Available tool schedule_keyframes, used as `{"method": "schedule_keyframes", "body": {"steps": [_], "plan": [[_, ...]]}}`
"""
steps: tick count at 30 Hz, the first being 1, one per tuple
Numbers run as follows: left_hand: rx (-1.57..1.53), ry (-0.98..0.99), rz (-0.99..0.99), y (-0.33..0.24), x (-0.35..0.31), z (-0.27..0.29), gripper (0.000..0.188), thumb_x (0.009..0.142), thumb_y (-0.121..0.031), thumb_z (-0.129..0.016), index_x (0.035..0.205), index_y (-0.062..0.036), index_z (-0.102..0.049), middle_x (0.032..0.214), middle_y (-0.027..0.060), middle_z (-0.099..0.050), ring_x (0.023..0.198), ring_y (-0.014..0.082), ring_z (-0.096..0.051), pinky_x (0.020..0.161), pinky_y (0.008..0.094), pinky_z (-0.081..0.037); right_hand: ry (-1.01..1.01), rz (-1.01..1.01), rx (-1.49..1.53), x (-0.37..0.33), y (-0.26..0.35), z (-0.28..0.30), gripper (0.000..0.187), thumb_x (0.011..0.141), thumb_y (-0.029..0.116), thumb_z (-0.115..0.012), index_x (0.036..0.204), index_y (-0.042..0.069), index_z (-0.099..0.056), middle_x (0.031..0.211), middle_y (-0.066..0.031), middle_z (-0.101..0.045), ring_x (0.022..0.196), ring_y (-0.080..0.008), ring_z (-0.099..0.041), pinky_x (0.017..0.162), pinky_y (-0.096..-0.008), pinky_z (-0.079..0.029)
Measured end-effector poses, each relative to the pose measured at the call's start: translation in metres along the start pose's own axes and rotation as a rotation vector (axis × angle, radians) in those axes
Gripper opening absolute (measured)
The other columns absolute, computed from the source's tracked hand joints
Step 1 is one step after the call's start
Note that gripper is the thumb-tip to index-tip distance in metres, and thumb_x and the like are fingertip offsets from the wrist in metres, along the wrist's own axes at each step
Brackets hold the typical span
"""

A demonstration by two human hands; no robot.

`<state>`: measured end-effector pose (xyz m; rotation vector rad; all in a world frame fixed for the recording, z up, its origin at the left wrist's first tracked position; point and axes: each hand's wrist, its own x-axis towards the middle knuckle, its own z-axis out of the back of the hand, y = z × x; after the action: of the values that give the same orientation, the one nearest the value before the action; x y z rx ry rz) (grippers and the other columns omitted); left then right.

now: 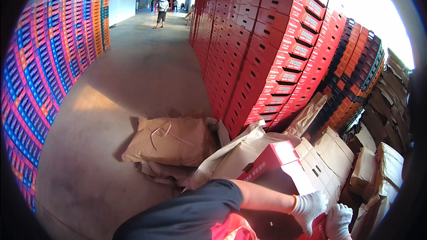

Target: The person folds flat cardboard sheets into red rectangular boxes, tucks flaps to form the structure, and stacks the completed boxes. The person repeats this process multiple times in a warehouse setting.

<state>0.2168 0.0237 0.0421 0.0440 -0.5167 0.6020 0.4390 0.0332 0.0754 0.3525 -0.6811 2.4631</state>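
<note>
A red cardboard carton (264,165), its far end wall folded up, sits in front of me at the lower right. At its near end is a red cardboard panel (318,228). My left hand (310,208), in a white knit glove, is closed over this panel's left part, its fingers pointing down. Just to the right, my right hand (339,221), gloved the same way, is closed at the panel's right edge with the fingers curled. The carton's inside is mostly in shadow, and my left forearm crosses in front of it.
Tall stacks of red cartons (249,40) rise just ahead. Brown paper-wrapped bundles (173,140) lie on the floor, with flat cardboard (331,151) to the right. Blue and pink stacked cartons (49,62) line the left side. A person (163,10) stands far down the aisle (147,58).
</note>
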Motion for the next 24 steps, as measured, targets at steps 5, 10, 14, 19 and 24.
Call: {"method": "schedule_keyframes", "body": {"steps": [5, 10, 14, 19, 24], "plan": [[-0.155, -0.031, 0.075, -0.015, -0.02, -0.003, 0.091, 0.047, -0.07, -0.079, 0.094, 0.0068, -0.067, 0.096, 0.0207, -0.066, 0.094, 0.0328, -0.062, 0.089, 0.0397, -0.044, 0.126, -0.486, 0.37, 0.02, 0.021, -0.029, 0.012, 0.082, 0.009, -0.061, 0.079, 0.0, -0.068, 0.07, -0.0189, -0.066, 0.061, -0.0329, -0.065, 0.06, -0.0388, -0.05], [-0.94, -0.46, 0.083, 0.004, -0.027, -0.008, 0.049, 0.086, -0.03, -0.069, 0.124, -0.002, -0.056, 0.106, 0.0143, -0.062, 0.099, 0.0272, -0.062, 0.09, 0.0367, -0.049, 0.026, -0.619, 1.087, 0.036, 0.047, -0.008, 0.02, 0.083, 0.013, -0.069, 0.098, 0.0, -0.065, 0.075, -0.0072, -0.067, 0.069, -0.0114, -0.061, 0.061, -0.0308, -0.05], [-1.211, -0.452, 0.298, 0.02, -0.044, 0.009, 0.043, 0.095, -0.027, -0.062, 0.128, 0.0009, -0.057, 0.122, 0.0142, -0.062, 0.109, 0.0216, -0.061, 0.095, 0.0354, -0.048, 0.235, -0.088, 0.398, 0.052, 0.086, 0.025, 0.067, 0.068, 0.031, -0.082, 0.123, 0.006, -0.054, 0.084, -0.0089, -0.064, 0.072, -0.0226, -0.064, 0.069, -0.0351, -0.053], [-1.014, -0.667, 0.0, -0.013, -0.118, 0.107, 0.056, 0.096, -0.032, -0.062, 0.143, -0.0044, -0.049, 0.144, 0.0187, -0.05, 0.138, 0.0264, -0.042, 0.112, 0.038, -0.033, 0.325, -0.412, 0.749, 0.069, 0.099, 0.042, 0.049, 0.062, 0.019, -0.075, 0.106, 0.009, -0.055, 0.078, -0.0065, -0.056, 0.064, -0.0212, -0.057, 0.063, -0.0358, -0.048], [-0.93, -0.741, -0.323, -0.082, -0.191, 0.214, 0.046, 0.096, -0.03, -0.062, 0.134, -0.0078, -0.049, 0.151, 0.0167, -0.042, 0.145, 0.0261, -0.032, 0.115, 0.044, -0.028, 0.345, -0.332, 0.638, 0.067, 0.091, 0.038, 0.062, 0.066, 0.019, -0.074, 0.121, 0.001, -0.051, 0.105, -0.0201, -0.06, 0.098, -0.0352, -0.063, 0.083, -0.0424, -0.051]]}}
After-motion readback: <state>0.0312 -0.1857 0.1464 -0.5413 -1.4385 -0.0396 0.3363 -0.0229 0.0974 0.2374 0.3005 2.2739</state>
